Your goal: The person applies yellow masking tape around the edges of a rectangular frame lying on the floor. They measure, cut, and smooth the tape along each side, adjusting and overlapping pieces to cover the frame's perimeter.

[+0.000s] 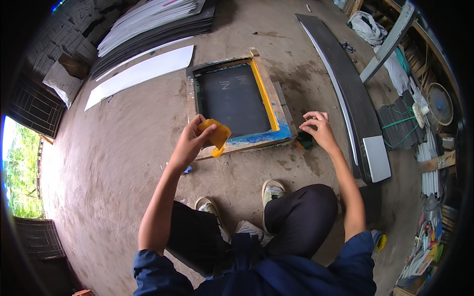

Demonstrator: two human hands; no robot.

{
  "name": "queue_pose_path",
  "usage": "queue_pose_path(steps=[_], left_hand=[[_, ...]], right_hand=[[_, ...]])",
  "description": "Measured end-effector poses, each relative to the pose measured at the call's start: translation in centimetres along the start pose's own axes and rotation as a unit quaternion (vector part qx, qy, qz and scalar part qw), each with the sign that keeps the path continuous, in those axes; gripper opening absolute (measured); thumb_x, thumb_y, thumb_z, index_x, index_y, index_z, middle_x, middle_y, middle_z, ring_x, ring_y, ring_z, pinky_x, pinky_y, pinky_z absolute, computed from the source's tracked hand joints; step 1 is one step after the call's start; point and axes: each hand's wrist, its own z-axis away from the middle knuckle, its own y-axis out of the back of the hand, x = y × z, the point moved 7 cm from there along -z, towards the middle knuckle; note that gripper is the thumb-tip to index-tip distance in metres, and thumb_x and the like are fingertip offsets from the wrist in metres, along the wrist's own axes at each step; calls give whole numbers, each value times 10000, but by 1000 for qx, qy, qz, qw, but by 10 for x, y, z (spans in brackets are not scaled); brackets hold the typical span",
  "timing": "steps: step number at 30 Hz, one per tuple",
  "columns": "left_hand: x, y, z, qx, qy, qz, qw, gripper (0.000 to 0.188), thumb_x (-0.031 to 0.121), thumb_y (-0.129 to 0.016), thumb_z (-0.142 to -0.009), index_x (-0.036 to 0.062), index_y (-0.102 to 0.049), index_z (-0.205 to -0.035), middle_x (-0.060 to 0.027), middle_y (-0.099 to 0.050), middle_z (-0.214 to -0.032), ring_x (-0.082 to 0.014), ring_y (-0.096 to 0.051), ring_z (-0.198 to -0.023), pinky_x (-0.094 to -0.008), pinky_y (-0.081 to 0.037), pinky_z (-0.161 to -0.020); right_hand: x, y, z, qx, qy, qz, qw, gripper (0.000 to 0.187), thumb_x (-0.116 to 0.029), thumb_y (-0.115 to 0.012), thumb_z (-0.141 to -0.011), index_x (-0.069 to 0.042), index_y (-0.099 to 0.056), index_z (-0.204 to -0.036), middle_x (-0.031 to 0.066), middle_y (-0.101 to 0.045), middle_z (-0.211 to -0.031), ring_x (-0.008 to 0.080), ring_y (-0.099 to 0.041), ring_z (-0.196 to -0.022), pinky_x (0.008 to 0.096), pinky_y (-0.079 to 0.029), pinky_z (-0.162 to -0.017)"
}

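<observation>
My left hand [186,143] grips a flat yellow-orange scraper [217,133] between thumb and fingers, above the near left corner of a wooden frame [264,79]. Wet-looking yellow paint hangs from the scraper's lower edge. The frame lies on the floor, with a dark panel [231,103] bearing faint light marks inside it. Yellow paint runs along its right inner side, and blue paint [281,132] smears its near right corner. Beyond that corner hovers my right hand [320,132], fingers loosely curled and apart, with nothing visible in them. A dark green thing [304,141] lies below it.
Stacked white and dark sheets [153,29] lie at the far left, near a white board [143,74]. A long dark panel [340,93] stretches along the right. A yellow-rimmed container [380,240] stands near my right elbow. Cluttered shelves [439,163] line the right side.
</observation>
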Motion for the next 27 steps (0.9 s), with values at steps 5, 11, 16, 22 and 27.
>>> queue_pose_path(steps=[5, 11, 16, 22, 27], left_hand=[[-15, -35, -21, -56, 40, 16, 997, 263, 283, -552, -942, 49, -436, -919, -92, -607, -936, -162, -630, -955, -319, -542, -846], [-34, -45, -34, -71, 87, 9, 994, 260, 292, -556, -941, 63, -435, -919, -82, -608, -937, -141, -627, -941, -289, -544, -808], [-41, -35, -33, -48, 111, -7, 993, 253, 291, -550, -947, 67, -438, -911, -68, -603, -926, -124, -624, -913, -272, -544, -788], [-41, -29, -29, -38, 114, -4, 993, 253, 292, -552, -945, 65, -444, -912, -75, -605, -931, -124, -625, -903, -277, -548, -784], [-40, -33, -25, -38, 96, 37, 994, 254, 278, -556, -944, 52, -443, -919, -89, -604, -933, -149, -630, -911, -291, -556, -771]], right_hand=[[73, -38, 1, -37, -101, -104, 989, 107, -184, -702, -786, -109, -729, -857, -12, -687, -807, 185, -522, -886, 314, -426, -821], [137, -97, 9, -50, -233, -69, 969, 313, -130, -724, -747, -118, -616, -1040, 29, -680, -761, 187, -610, -815, 385, -435, -752], [136, -121, 1, -32, -224, 166, 960, 399, -108, -659, -798, -108, -480, -1156, 43, -665, -841, 267, -525, -1045, 464, -391, -844], [109, -125, -14, -87, -148, 390, 905, 236, -134, -547, -871, -79, -506, -1097, 40, -629, -867, 236, -520, -1033, 439, -401, -836], [113, -107, -8, -45, -189, 399, 896, 340, -241, -637, -839, -68, -491, -1093, 102, -520, -1127, 259, -465, -1134, 443, -394, -889]])
